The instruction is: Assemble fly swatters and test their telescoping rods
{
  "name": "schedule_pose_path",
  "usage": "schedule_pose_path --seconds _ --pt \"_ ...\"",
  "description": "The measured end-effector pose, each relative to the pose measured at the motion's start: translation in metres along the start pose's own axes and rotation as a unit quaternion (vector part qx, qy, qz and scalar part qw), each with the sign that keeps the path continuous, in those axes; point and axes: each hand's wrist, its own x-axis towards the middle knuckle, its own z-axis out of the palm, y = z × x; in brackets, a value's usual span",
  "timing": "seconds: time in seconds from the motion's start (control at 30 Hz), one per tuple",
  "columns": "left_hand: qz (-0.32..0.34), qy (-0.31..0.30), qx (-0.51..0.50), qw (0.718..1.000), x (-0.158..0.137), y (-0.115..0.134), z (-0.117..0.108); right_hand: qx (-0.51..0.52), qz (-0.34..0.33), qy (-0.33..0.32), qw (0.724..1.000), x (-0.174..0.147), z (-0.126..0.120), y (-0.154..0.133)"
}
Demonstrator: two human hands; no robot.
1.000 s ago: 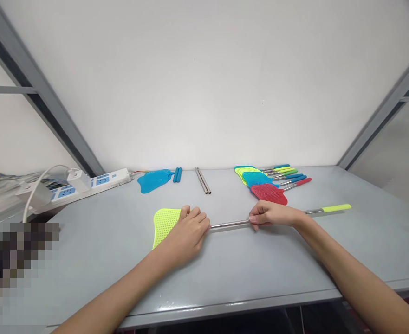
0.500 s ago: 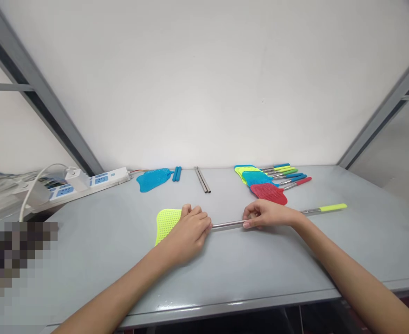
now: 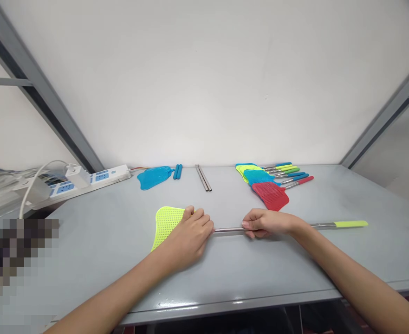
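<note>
a yellow-green fly swatter (image 3: pixel 230 230) stretches crosswise over a smooth, glossy grey surface (image 3: pixel 225 273). its flat plastic head (image 3: pixel 168 222), pierced by a grid of small holes, is on the left; a slim, shiny, round metal rod (image 3: pixel 225 231) runs right to a smooth yellow-green handle (image 3: pixel 351 224) with a rounded end. the left hand (image 3: pixel 192 236) is closed like a fist over the place where head meets rod, hiding the joint. the right hand (image 3: pixel 267 222) pinches the rod farther along, thumb against bent fingers, with more metal showing beyond the wrist.

behind, near a plain white wall (image 3: pixel 190 93), lie thin blue plastic swatter heads (image 3: pixel 154 178), overlapping; just beside them, two blue cylindrical grips (image 3: pixel 179 172), side by side; then two slender, hollow, silver metal tubes (image 3: pixel 204 178). to the right, a fanned pile of mesh-headed swatters (image 3: pixel 269 194) in red, blue and yellow-green has metal rods and coloured handles. at far left is a long, boxy white plastic power strip (image 3: pixel 116 173).
</note>
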Motion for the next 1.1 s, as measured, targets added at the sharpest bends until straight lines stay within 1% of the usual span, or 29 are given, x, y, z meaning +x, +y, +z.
schedule_pose_path --seconds 0.07,0.13,0.2,0.37,0.47,0.53,0.7,0.77,0.87,0.97,1.03,1.1 --pt "0.004 0.001 -0.001 1.0 0.0 0.001 0.0 0.014 0.009 -0.02 1.0 0.0 0.0 0.0" --pt "0.002 0.005 -0.005 1.0 0.001 0.001 0.0 -0.01 0.005 -0.019 1.0 -0.001 0.0 -0.001" --pt "-0.003 0.011 -0.014 1.0 0.003 0.002 0.0 -0.049 -0.005 0.004 0.999 -0.002 0.0 -0.004" --pt "-0.023 0.024 -0.055 0.998 0.006 -0.001 0.002 -0.105 -0.014 0.105 0.989 -0.002 0.001 -0.01" --pt "-0.033 0.017 -0.066 0.997 0.006 -0.001 0.004 -0.117 -0.022 0.134 0.984 0.0 0.002 -0.008" --pt "-0.034 0.012 -0.052 0.998 0.005 0.001 0.004 -0.109 -0.033 0.139 0.984 0.002 0.003 -0.006" --pt "-0.025 0.005 0.0 1.0 0.002 0.005 0.003 -0.1 -0.053 0.116 0.987 0.008 0.005 -0.003" --pt "-0.019 0.006 0.009 1.0 0.001 0.006 0.003 -0.078 -0.051 0.093 0.991 0.009 0.007 -0.004" --pt "-0.001 0.013 0.013 1.0 0.002 0.01 0.003 -0.006 -0.017 0.041 0.999 0.009 0.011 -0.007" --pt "0.024 0.012 0.011 1.0 0.003 0.014 0.003 0.071 0.028 -0.02 0.997 0.01 0.015 -0.008" --pt "0.031 0.008 0.003 0.999 0.005 0.016 0.003 0.083 0.042 -0.034 0.995 0.011 0.017 -0.008" --pt "0.028 0.009 -0.01 1.0 0.006 0.016 0.002 0.067 0.04 -0.024 0.997 0.011 0.017 -0.007"
